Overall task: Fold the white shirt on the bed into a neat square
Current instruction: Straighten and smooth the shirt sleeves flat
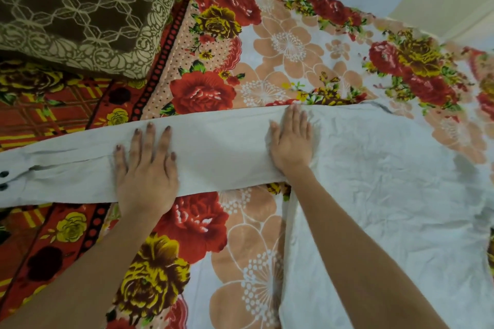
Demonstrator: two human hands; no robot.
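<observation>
Flat now: my 2 hands, L hand [146,168] & R hand [291,139], fingers spread, gripping nothing, press 1 white shirt [374,181] sleeve [213,157] on bedsheet [240,248]; 1 pillow [80,13] nearby.

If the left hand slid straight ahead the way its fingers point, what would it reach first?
The left hand, flat on the white shirt's sleeve, would probably cross the sleeve's far edge onto the red floral bedsheet; the brown patterned pillow lies farther on.

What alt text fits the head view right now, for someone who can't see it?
Both hands press flat on a white shirt's sleeve stretched out to the left across a floral bedsheet: left hand mid-sleeve, right hand near the shoulder. The cuff shows two dark buttons; a brown pillow lies upper left.
</observation>
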